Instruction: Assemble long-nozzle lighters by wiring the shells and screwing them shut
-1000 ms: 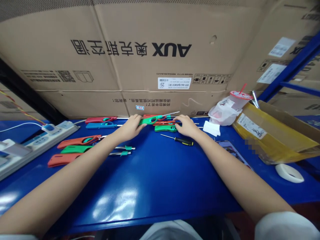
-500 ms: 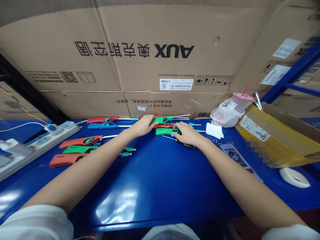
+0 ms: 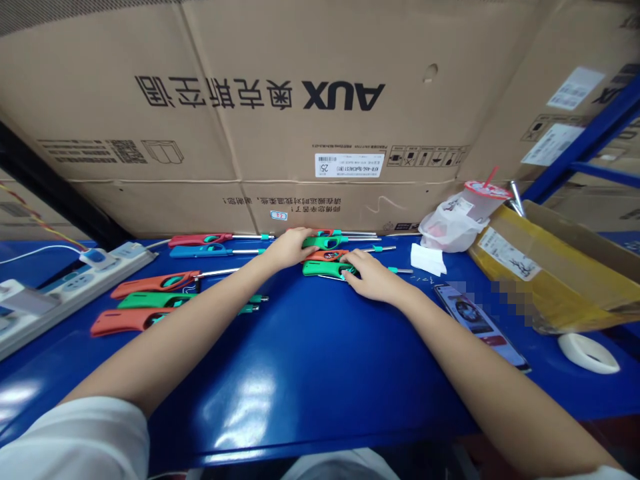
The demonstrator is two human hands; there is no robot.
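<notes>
My left hand [image 3: 289, 247] is closed on the handle of a green long-nosed lighter [image 3: 327, 241], held over a small pile of lighters at the back of the blue table [image 3: 310, 360]. The pile also has a red lighter [image 3: 323, 255] and a second green lighter [image 3: 323, 269]. My right hand [image 3: 373, 279] lies curled on the table just right of that second green lighter, fingertips touching its end. It covers the screwdriver, of which only a thin bit of shaft shows beside the fingers.
More lighters lie at the left: red [image 3: 155, 283], green [image 3: 150, 300], red [image 3: 125, 321], blue [image 3: 200, 251]. A power strip [image 3: 75, 283] is far left. A phone [image 3: 480, 320], tape roll [image 3: 587, 352], open yellow box [image 3: 550, 280], bagged cup [image 3: 450, 227] and tissue [image 3: 427, 259] are at the right. A big carton [image 3: 300, 133] walls the back.
My right hand left the lighter pile and came down over the screwdriver, which is now hidden. My left hand shifted right with the green lighter.
</notes>
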